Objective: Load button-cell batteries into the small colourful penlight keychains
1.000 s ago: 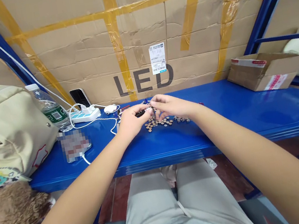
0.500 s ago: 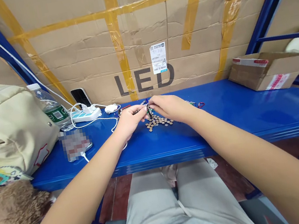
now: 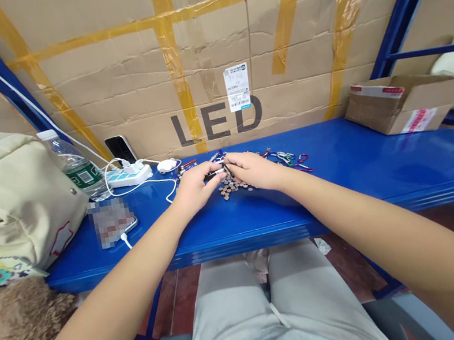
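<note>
Both my hands meet over the middle of the blue shelf [image 3: 364, 175]. My left hand [image 3: 193, 189] is closed in a pinch on a small dark clip-like piece [image 3: 215, 174]. My right hand [image 3: 253, 169] pinches the same piece from the other side. Just below the fingers lies a heap of small round brownish discs [image 3: 232, 188]. To the right of my right hand lie several small coloured carabiner clips [image 3: 288, 156].
A cream bag [image 3: 7, 197] and a furry brown thing [image 3: 13, 331] fill the left end. A water bottle [image 3: 74, 164], a white power strip [image 3: 129, 175] with cables, a leaning phone [image 3: 120, 149] and a blurred flat object [image 3: 110, 220] are nearby. An open carton [image 3: 400, 104] sits far right.
My hands have drawn closer together on the small piece and dropped slightly towards the discs. The view has shifted a little, and the coloured clips to the right now show more.
</note>
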Motion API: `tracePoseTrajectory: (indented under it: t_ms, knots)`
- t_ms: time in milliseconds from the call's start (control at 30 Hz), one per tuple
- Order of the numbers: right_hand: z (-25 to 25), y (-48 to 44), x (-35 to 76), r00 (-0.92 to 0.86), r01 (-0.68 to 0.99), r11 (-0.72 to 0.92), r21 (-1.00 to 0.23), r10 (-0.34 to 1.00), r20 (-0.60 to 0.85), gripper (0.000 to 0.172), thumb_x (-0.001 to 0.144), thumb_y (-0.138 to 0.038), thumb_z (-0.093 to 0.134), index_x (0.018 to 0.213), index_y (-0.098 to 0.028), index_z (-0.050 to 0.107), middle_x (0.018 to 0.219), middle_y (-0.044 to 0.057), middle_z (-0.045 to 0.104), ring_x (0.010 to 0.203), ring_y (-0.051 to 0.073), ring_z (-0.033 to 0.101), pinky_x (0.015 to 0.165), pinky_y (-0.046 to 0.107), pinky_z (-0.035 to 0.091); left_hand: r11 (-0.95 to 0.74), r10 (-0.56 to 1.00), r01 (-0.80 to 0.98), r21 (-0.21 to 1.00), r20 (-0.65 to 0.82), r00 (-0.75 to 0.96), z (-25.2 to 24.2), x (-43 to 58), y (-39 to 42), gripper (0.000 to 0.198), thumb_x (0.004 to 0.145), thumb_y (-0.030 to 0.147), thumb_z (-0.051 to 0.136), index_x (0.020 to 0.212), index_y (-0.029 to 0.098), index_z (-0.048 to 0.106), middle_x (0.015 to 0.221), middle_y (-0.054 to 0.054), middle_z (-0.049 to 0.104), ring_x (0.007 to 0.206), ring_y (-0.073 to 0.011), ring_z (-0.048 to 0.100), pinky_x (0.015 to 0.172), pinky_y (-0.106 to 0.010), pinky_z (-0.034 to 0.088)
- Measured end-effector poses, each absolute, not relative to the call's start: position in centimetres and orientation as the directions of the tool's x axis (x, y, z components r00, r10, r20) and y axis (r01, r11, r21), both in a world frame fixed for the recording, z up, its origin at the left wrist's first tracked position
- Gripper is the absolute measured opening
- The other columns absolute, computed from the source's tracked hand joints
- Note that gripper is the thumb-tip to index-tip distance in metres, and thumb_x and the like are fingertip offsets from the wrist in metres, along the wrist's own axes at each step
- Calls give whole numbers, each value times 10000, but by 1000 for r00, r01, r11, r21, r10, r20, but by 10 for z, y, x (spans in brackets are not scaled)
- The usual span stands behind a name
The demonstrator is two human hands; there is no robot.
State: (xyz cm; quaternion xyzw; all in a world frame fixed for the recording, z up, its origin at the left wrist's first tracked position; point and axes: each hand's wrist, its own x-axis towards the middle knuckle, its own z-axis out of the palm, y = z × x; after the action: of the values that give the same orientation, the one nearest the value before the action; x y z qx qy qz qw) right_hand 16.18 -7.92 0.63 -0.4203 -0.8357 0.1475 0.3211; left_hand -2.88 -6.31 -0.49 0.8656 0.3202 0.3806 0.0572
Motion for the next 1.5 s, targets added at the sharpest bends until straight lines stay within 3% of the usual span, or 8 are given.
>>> tracePoseTrajectory:
  t_ms: [267,367,467,667,833,967,1100,1500]
  knots:
    - [8,-79,164,-538,222,232,-947,839,80,226,952,-273,374,746,-203,433,496,-75,369,403,74,290,396,202,225,-823,272,522,-225,651,709,-7,-34,-54,241,950,318,471,983,182,667,844,-77,707,788,-203,609,753,-331,448]
    - [10,-78,164,-549,231,135,-963,836,-14,231,924,-239,369,699,-204,414,465,-81,329,382,68,225,384,203,175,-844,307,509,-171,625,718,-5,-31,-57,224,936,311,486,954,185,670,842,-69,707,793,-200,611,760,-328,446]
    - [15,-80,165,-501,309,226,-924,864,44,265,926,-255,338,677,-206,413,480,-60,364,398,84,302,405,217,245,-839,463,531,121,670,580,-3,-26,-61,184,906,310,531,949,186,660,894,-44,707,817,-178,622,776,-297,460]
    - [15,-81,172,-456,637,672,-378,724,517,150,938,-286,409,886,-187,509,828,40,621,726,159,544,632,263,354,-705,707,415,575,617,347,0,-25,-66,196,854,376,599,898,186,620,827,-5,678,779,-157,619,759,-281,473]
    - [15,-85,171,-561,789,613,39,693,453,242,981,-291,326,1003,-159,528,896,104,673,722,202,577,573,286,241,-673,733,338,658,532,425,0,-27,-66,218,864,402,584,881,184,594,715,15,619,694,-140,588,711,-275,465]
    - [15,-88,168,-594,795,583,166,693,408,224,970,-254,338,983,-154,538,874,106,681,679,198,569,551,299,176,-679,721,337,652,507,472,-2,-28,-65,238,870,423,576,875,185,589,727,16,613,691,-137,580,706,-269,458]
    - [9,-86,166,-588,779,622,81,680,439,206,952,-251,348,922,-162,532,794,84,653,630,180,524,553,296,192,-724,685,397,564,519,512,-2,-31,-65,242,875,427,562,867,187,594,745,10,620,721,-148,580,730,-274,453]
    - [5,-79,166,-554,496,657,-568,743,376,176,835,-184,386,661,-207,400,622,-32,493,595,115,444,587,243,339,-817,510,576,37,514,690,-1,-34,-58,129,901,302,537,908,183,585,894,-66,657,854,-215,610,773,-326,461]
